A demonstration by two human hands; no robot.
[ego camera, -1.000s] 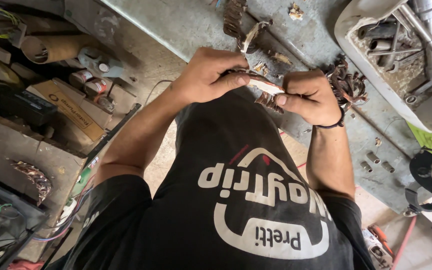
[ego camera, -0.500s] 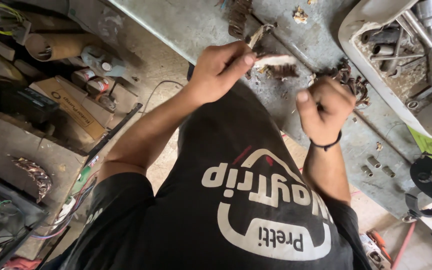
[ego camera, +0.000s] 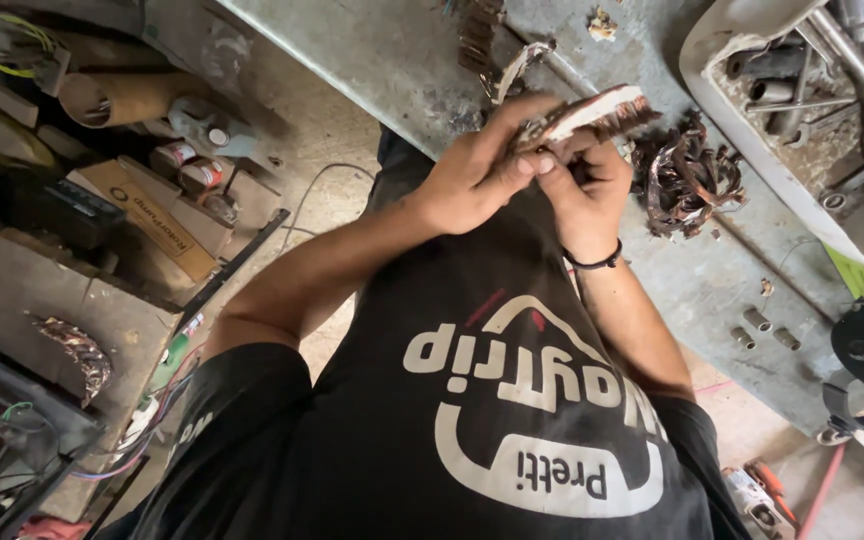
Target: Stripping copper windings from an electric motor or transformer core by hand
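Observation:
Both my hands meet above a grey metal workbench [ego camera: 352, 60], just over my black shirt. My left hand [ego camera: 472, 180] grips a bundle of copper winding wire [ego camera: 592, 112] wrapped in white insulating strip. My right hand [ego camera: 582, 185], with a black band on its wrist, pinches the same bundle from below, fingers touching those of the left hand. The bundle's frayed copper end sticks out to the right, above a heap of tangled copper wire [ego camera: 687, 180] lying on the bench.
A white tray [ego camera: 752, 130] with metal rods and parts stands at the top right. Small metal sleeves [ego camera: 762, 330] lie on the bench. Cans [ego camera: 192, 165], a cardboard tube [ego camera: 112, 95] and a box fill the left shelf. An angle grinder [ego camera: 762, 500] lies at the bottom right.
Half a second ago my right hand was pulled away to the right as a fist; it has come back to the bundle. The bundle now sits higher and further right.

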